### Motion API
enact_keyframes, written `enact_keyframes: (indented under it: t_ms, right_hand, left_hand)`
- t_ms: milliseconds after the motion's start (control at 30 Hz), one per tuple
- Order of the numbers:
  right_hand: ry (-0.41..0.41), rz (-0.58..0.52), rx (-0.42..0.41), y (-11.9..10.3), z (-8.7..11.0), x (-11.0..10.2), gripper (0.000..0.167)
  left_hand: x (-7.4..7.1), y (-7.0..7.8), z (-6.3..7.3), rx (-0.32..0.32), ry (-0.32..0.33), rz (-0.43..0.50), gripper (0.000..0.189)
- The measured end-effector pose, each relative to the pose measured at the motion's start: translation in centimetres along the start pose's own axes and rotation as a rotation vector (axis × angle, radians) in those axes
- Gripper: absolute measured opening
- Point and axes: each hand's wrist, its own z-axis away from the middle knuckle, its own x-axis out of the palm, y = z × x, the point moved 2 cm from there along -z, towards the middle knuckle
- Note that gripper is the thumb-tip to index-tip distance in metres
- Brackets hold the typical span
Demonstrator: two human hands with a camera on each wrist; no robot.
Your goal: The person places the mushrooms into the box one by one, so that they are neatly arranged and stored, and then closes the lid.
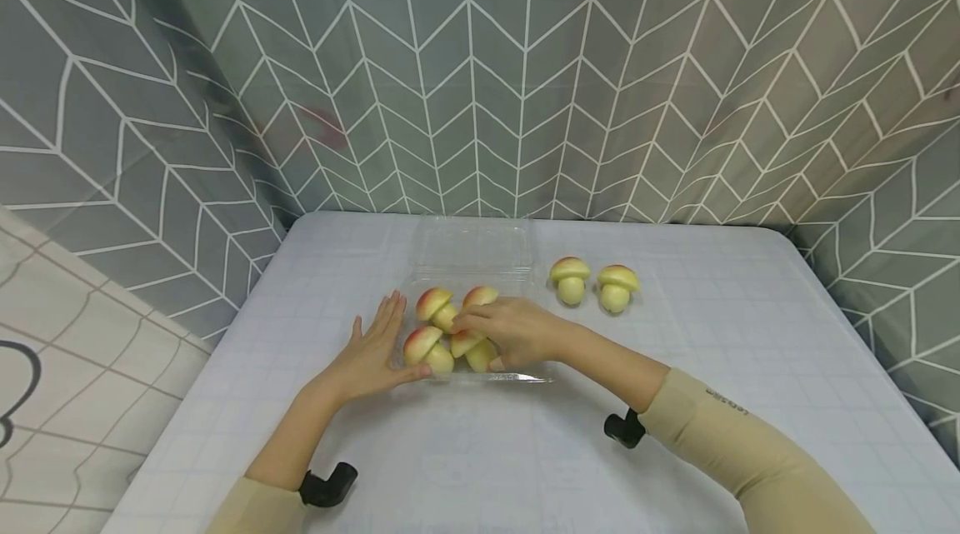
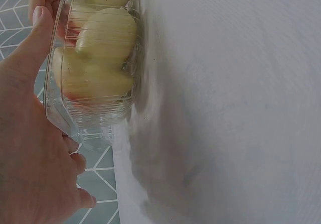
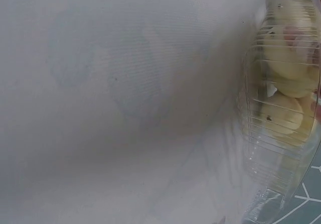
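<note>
A clear plastic clamshell box (image 1: 525, 377) stands on the table with its lid (image 1: 472, 247) folded back. Inside lie several mushroom-shaped pieces (image 1: 435, 301), pale yellow with red-tinged caps. My left hand (image 1: 371, 355) rests along the box's left side, fingers straight and thumb at the near edge. My right hand (image 1: 517, 332) reaches in from the right and grips the near-right mushroom-shaped piece (image 1: 480, 355) between thumb and fingers. The left wrist view shows more pieces (image 2: 108, 35) through the ribbed wall; the right wrist view shows pieces (image 3: 283, 113) through the wall, with the right hand mostly cut off.
Two more mushroom-shaped pieces, one nearer the box (image 1: 570, 280) and one farther right (image 1: 617, 288), stand upright on the table. A white cloth (image 1: 465, 467) covers the tabletop. Grey patterned curtains (image 1: 495, 84) hang behind the table's back edge and at both sides.
</note>
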Motion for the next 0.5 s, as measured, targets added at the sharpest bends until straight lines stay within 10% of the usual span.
enact_keyframes:
  t_ms: [500]
  right_hand:
    - [0.131, -0.124, 0.136, 1.2, 1.6, -1.5, 0.080]
  left_hand:
    - [0.1, 0.0, 0.0, -0.001, 0.009, -0.008, 0.116]
